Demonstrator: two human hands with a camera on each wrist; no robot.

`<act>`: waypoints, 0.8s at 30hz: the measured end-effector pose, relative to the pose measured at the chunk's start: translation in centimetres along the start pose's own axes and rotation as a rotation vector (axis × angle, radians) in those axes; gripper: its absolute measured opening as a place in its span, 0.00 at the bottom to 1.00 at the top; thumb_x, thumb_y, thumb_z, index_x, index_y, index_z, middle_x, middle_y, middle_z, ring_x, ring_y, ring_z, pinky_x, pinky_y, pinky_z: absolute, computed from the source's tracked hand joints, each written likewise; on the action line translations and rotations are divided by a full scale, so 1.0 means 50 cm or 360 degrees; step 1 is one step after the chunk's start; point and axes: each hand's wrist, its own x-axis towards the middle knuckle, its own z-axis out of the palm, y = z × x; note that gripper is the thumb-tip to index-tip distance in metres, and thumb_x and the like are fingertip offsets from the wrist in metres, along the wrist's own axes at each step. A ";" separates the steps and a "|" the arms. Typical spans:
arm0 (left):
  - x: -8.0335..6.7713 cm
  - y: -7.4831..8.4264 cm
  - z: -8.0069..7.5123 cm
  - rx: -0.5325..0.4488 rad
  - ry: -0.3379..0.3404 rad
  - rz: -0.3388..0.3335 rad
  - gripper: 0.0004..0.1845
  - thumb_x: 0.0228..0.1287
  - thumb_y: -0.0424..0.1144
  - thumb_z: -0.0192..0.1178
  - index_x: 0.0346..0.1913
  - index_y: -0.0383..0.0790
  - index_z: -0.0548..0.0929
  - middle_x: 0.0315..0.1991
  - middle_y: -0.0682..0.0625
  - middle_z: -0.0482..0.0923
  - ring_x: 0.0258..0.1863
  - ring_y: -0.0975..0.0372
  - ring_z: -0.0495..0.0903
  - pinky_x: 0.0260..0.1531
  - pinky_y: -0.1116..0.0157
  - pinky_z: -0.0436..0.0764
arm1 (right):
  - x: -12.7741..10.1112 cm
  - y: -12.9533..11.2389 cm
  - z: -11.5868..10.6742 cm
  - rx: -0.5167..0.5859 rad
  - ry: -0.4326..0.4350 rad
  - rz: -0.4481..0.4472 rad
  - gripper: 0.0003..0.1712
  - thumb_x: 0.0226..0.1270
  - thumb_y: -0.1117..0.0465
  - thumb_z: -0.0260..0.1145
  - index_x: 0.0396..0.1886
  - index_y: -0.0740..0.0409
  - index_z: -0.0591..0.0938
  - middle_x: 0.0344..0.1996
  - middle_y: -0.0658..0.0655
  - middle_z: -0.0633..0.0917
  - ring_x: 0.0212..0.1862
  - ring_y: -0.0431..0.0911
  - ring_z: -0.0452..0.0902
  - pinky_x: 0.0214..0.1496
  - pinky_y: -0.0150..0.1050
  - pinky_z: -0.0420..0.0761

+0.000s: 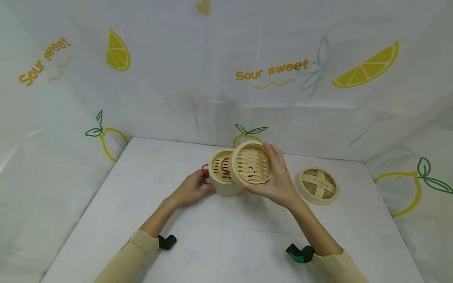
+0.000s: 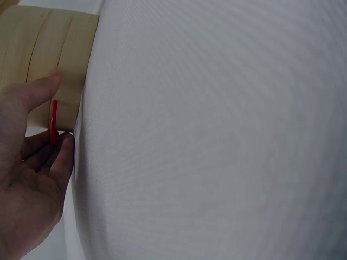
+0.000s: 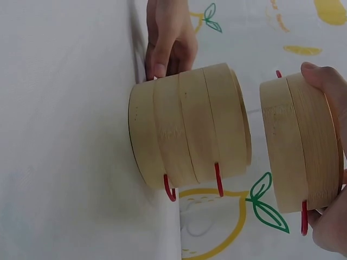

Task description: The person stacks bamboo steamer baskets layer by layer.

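A stack of bamboo steamer tiers (image 1: 222,181) with red wire handles (image 3: 218,179) stands at the middle of the white table (image 1: 141,204). My left hand (image 1: 199,187) grips its left wall: the thumb (image 2: 39,91) presses the bamboo (image 2: 51,51) and the fingers curl by a red handle (image 2: 53,120). My right hand (image 1: 276,176) holds a separate steamer tier (image 1: 252,163), tilted so its slatted floor faces me, just right of and above the stack. In the right wrist view this tier (image 3: 299,143) is apart from the stack (image 3: 184,130).
A woven bamboo lid (image 1: 318,185) lies flat on the table to the right of my right hand. White cloth walls printed with lemons (image 1: 368,67) close in the back and both sides.
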 end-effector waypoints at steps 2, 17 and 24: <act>-0.001 -0.002 0.000 0.0008 0.0005 -0.0001 0.36 0.70 0.40 0.75 0.74 0.31 0.72 0.71 0.37 0.79 0.75 0.46 0.79 0.75 0.51 0.82 | 0.002 -0.001 0.003 0.0010 0.0005 -0.0007 0.80 0.37 0.53 0.95 0.88 0.58 0.57 0.84 0.63 0.60 0.84 0.61 0.58 0.85 0.72 0.66; -0.001 -0.003 0.002 0.0011 0.0012 -0.0008 0.35 0.70 0.40 0.75 0.74 0.32 0.72 0.71 0.37 0.79 0.74 0.46 0.79 0.75 0.51 0.83 | 0.021 -0.004 0.024 0.0072 0.0016 -0.0034 0.79 0.38 0.50 0.94 0.89 0.51 0.57 0.84 0.64 0.60 0.84 0.59 0.58 0.86 0.70 0.65; 0.000 -0.004 0.001 0.0004 0.0016 0.0012 0.35 0.69 0.38 0.75 0.74 0.31 0.72 0.71 0.37 0.79 0.74 0.46 0.80 0.75 0.51 0.83 | 0.035 -0.006 0.044 0.0069 0.0000 -0.0065 0.78 0.39 0.48 0.94 0.88 0.49 0.58 0.85 0.59 0.60 0.85 0.57 0.58 0.85 0.71 0.66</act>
